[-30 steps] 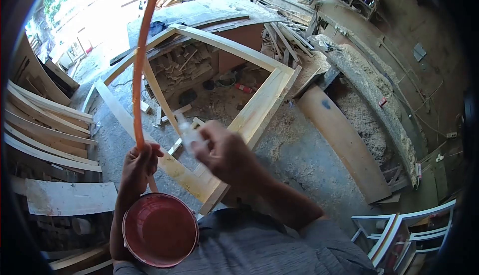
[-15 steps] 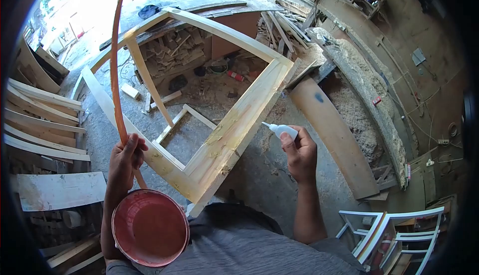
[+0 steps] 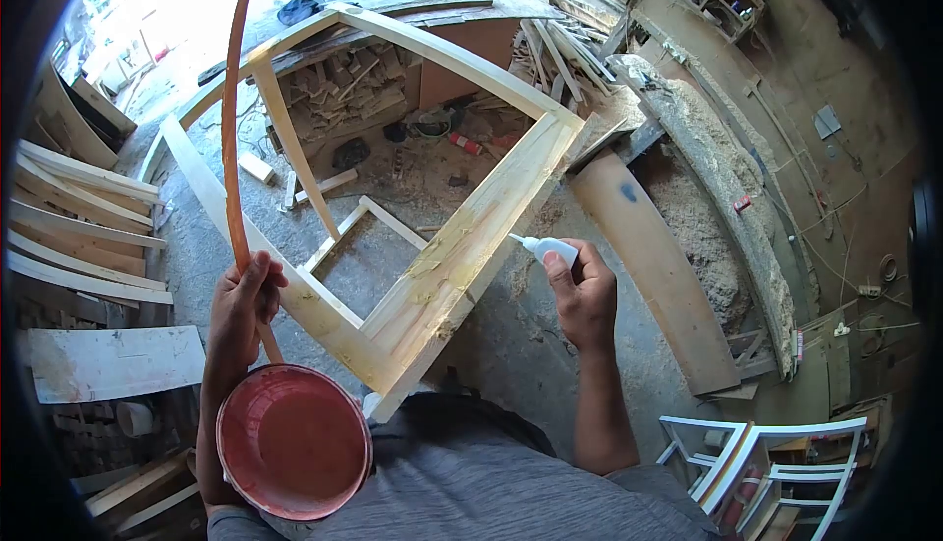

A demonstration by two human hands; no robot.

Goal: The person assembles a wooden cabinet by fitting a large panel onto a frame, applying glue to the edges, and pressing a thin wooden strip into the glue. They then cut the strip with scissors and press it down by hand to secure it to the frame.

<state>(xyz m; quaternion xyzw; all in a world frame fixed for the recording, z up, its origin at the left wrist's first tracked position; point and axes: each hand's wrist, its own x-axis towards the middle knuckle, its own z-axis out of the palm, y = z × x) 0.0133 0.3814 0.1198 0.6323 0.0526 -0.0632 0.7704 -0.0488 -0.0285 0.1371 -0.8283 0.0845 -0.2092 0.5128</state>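
Note:
My left hand is closed around a long, thin reddish-brown wooden strip that stands almost upright. Below it, a red bucket with reddish-brown contents is against my left forearm; how it is supported is hidden. A small white squeeze bottle is gripped in my right hand, its narrow nozzle pointing left at the edge of a pale wooden frame. The frame's wide board bears yellowish smears along its joints. A small gap seems to separate nozzle and board.
Curved-looking boards are stacked at the left. A long plank leans at the right beside a sawdust-covered ledge. White frames stand at lower right. Wood scraps lie piled under a bench at the back.
My right hand and the bottle have shifted slightly left and up in the view. The left hand still holds the strip, and the whole scene has moved a little with the camera.

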